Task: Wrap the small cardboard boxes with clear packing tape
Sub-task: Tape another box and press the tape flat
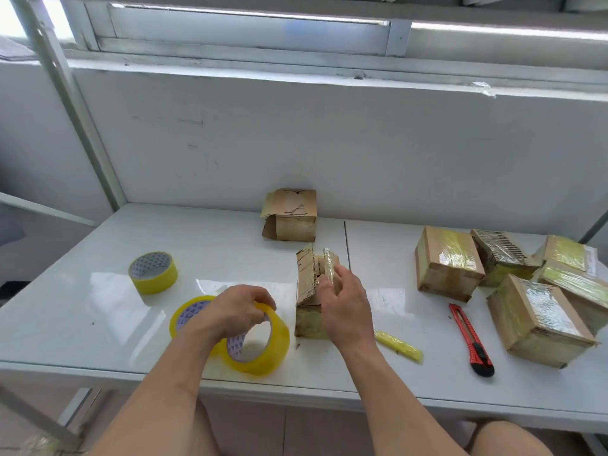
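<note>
Open-flapped small cardboard box (311, 311) at counter (98, 307) centre, its upright flap pinched by the right hand (345, 307); at its 9 o'clock the left hand (238, 311) grips the tape roll (260, 343): light, crushable board, best steadied by its stiffer corners.

White glossy table (82, 258) butted against a pale grey wall (329, 143), with a seam running across the tabletop near the middle. Above the wall, a ledge (296, 72) and a long metal-framed window (250, 28) letting in bright daylight, mirrored as glare on the tabletop. At left, a slanted grey metal post (75, 103).
</note>
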The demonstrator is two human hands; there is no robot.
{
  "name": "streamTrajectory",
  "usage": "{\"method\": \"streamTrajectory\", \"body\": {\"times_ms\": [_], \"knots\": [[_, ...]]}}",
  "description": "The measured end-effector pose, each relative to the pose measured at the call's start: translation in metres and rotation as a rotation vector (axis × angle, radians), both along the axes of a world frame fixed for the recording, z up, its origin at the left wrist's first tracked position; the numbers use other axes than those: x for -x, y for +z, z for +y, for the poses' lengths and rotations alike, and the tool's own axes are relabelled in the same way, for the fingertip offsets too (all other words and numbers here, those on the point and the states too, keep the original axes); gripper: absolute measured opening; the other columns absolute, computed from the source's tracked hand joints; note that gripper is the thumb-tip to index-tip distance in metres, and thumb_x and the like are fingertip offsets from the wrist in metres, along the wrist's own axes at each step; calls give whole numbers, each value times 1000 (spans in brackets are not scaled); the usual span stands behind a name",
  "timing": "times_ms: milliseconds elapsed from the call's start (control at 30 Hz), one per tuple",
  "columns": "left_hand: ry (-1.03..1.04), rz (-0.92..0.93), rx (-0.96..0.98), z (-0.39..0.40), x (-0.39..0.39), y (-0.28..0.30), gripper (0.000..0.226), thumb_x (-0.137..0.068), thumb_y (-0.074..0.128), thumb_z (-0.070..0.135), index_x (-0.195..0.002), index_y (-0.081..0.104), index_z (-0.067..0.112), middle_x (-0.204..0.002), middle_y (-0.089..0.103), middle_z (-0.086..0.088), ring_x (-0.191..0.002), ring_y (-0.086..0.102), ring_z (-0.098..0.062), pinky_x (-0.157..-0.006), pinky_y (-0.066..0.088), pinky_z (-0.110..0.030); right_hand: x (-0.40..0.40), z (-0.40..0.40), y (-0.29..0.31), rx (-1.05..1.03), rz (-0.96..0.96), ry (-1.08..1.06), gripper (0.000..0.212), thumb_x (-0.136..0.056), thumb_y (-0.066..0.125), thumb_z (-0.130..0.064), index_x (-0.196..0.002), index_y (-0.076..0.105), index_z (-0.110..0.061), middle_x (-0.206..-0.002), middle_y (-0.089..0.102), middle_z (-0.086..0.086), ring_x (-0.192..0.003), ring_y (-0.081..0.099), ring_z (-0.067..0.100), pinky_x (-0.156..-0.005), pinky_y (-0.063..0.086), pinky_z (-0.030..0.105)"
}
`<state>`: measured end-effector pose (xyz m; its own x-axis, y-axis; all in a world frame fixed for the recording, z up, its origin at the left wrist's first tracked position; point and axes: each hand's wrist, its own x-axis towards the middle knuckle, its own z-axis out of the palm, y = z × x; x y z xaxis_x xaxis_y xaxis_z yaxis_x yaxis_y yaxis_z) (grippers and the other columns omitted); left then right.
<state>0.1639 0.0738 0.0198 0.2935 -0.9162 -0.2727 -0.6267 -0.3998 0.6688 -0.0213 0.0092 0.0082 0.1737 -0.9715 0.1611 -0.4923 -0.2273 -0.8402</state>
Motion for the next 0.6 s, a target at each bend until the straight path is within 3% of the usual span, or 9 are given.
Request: {"method": "streamTrajectory", "body": {"times_ms": [133,200,233,333,433,533,600], "knots": [[52,382,163,10,-3,26,19,-81,72,1,-93,77,16,-97,73,-13,-90,68,-26,-79,55,-33,1,7,11,33,-143,-22,25,-106,41,-39,-121,60,-30,-112,63,-14,-108,58,11,-97,50,36],[64,531,274,7,2,33,21,-77,72,-3,-95,75,8,-97,74,-13,-87,67,-22,-81,52,-32,4,15,21,38,-273,-18,23,-105,42,-42,-101,61,-30,-94,65,-16,-95,60,5,-83,51,20],[86,572,327,3,5,36,22,-79,69,-6,-97,74,5,-95,74,-10,-86,66,-20,-81,52,-30,6,21,27,19,-339,4,33,-103,41,-48,-94,63,-24,-84,65,-9,-84,60,2,-73,48,13],[146,680,439,-12,14,41,21,-87,65,-8,-96,74,9,-93,74,-6,-86,65,-23,-78,53,-33,8,31,35,-98,-432,149,62,-91,33,-67,-89,68,-16,-76,67,-2,-70,62,2,-63,50,15],[152,747,482,-26,25,46,18,-89,68,-1,-101,73,11,-107,73,-14,-92,67,-28,-83,56,-42,10,35,41,-145,-427,260,63,-82,43,-83,-92,69,-26,-80,70,-9,-74,66,5,-65,54,21],[100,793,517,-34,39,53,21,-91,65,-1,-107,73,11,-108,73,-14,-92,68,-24,-79,57,-33,15,34,53,-105,-482,258,38,-88,62,-62,-88,66,-24,-74,66,-14,-69,60,1,-61,49,16],[66,836,522,-38,44,59,28,-95,52,-4,-111,72,8,-108,74,-16,-96,69,-26,-87,56,-33,19,34,61,-124,-548,249,30,-91,59,-50,-90,65,-20,-77,68,-5,-71,63,7,-62,53,20]]}}
